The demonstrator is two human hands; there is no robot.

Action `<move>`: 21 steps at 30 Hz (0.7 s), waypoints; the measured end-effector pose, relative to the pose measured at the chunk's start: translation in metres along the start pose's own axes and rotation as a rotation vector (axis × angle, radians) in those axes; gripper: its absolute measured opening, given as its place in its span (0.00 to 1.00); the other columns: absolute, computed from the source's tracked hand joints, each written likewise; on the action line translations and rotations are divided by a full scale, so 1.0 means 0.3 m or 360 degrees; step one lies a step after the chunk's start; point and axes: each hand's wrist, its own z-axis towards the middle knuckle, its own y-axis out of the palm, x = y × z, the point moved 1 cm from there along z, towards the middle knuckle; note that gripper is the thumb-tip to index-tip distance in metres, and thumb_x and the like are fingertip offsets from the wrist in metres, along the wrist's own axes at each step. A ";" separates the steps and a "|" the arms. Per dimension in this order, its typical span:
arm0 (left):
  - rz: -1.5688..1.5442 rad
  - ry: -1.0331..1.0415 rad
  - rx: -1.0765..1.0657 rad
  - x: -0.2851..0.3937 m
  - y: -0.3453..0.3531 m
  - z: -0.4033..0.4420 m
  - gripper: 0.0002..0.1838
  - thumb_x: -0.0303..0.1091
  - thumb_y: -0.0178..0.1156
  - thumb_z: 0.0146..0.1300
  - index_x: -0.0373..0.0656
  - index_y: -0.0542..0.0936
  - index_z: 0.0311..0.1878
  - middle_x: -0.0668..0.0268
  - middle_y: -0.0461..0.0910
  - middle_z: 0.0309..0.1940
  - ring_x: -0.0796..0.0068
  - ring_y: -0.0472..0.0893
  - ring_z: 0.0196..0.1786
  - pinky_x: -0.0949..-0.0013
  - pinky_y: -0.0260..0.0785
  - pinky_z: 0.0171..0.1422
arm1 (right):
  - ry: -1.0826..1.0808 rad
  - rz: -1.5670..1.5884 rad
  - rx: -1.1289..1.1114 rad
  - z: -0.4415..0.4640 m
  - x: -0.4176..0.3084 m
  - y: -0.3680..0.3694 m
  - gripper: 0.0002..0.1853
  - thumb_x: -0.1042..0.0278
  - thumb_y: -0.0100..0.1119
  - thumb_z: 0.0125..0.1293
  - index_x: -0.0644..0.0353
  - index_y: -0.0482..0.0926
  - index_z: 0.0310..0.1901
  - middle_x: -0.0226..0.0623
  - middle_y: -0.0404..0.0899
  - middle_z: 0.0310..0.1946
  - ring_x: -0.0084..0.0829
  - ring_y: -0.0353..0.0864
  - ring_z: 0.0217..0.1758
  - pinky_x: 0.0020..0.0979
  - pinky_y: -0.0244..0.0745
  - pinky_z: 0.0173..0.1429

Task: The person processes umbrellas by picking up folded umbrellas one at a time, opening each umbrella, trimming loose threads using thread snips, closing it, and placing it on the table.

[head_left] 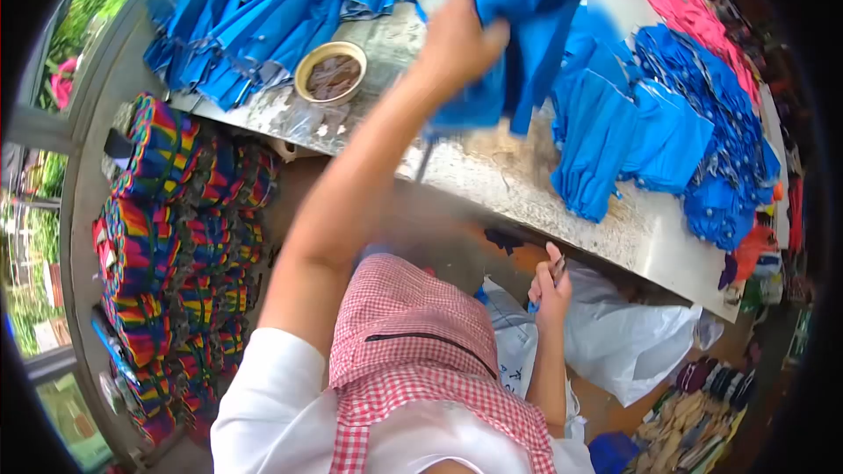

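My left hand [461,39] is raised over the table, its fingers closed on a blue umbrella [527,26] with loose, pleated cloth that hangs down. The cloth is blurred by motion, and a thin dark rod shows below it. Lower down, in front of the table edge, my right hand [551,288] is closed around small metal snips [559,269]; a bit of blue shows under the fingers. Closest to my left arm on the tabletop is a yellow-rimmed bowl [303,79] with brown pieces in it.
Blue pleated umbrellas [263,26] lie at the table's left, with more blue bundles [597,140] at its right. Pink cloth [694,22] lies beyond. Rainbow bundles [145,254] are stacked left below. A white plastic bag [623,333] sits under the worn table [518,197].
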 end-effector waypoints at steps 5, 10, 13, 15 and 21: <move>0.0309 0.0947 0.0523 0.116 -0.078 0.244 0.29 0.32 0.60 0.43 0.36 0.67 0.51 0.42 0.75 0.41 0.44 0.75 0.45 0.52 0.69 0.48 | -0.0017 0.0130 0.0281 0.172 -0.015 -0.003 0.11 0.69 0.49 0.66 0.64 0.75 0.46 0.18 0.60 0.19 0.07 0.52 0.15 0.15 0.45 0.16; -0.0132 0.0762 0.0339 -0.383 0.198 0.106 0.37 0.28 0.62 0.43 0.38 0.64 0.61 0.40 0.65 0.56 0.42 0.68 0.58 0.54 0.62 0.61 | -0.0689 -0.1218 0.0840 0.467 -0.024 0.016 0.19 0.61 0.62 0.59 0.64 0.75 0.48 0.35 0.73 0.31 0.28 0.70 0.33 0.30 0.68 0.40; 0.0245 0.0798 0.0481 -0.289 -0.107 0.300 0.44 0.27 0.63 0.40 0.39 0.57 0.65 0.42 0.68 0.53 0.41 0.71 0.53 0.55 0.66 0.57 | -0.0649 -0.1614 0.1010 0.566 -0.007 0.015 0.31 0.55 0.68 0.51 0.65 0.71 0.52 0.45 0.75 0.40 0.39 0.76 0.42 0.34 0.72 0.48; 0.0671 0.0617 0.0593 -0.302 -0.371 0.526 0.42 0.25 0.64 0.41 0.40 0.59 0.64 0.45 0.72 0.44 0.44 0.73 0.45 0.56 0.68 0.48 | -0.0466 -0.1758 0.1030 0.597 -0.009 0.047 0.36 0.52 0.70 0.48 0.66 0.68 0.55 0.49 0.73 0.46 0.43 0.76 0.48 0.37 0.71 0.52; 0.1845 -0.0426 -0.0008 -1.393 -0.654 0.684 0.40 0.49 0.56 0.56 0.48 0.51 0.69 0.55 0.62 0.62 0.54 0.66 0.61 0.44 0.58 0.59 | -0.0320 -0.2132 0.1137 0.654 0.072 0.012 0.27 0.54 0.60 0.58 0.69 0.71 0.49 0.51 0.73 0.43 0.48 0.76 0.43 0.42 0.72 0.45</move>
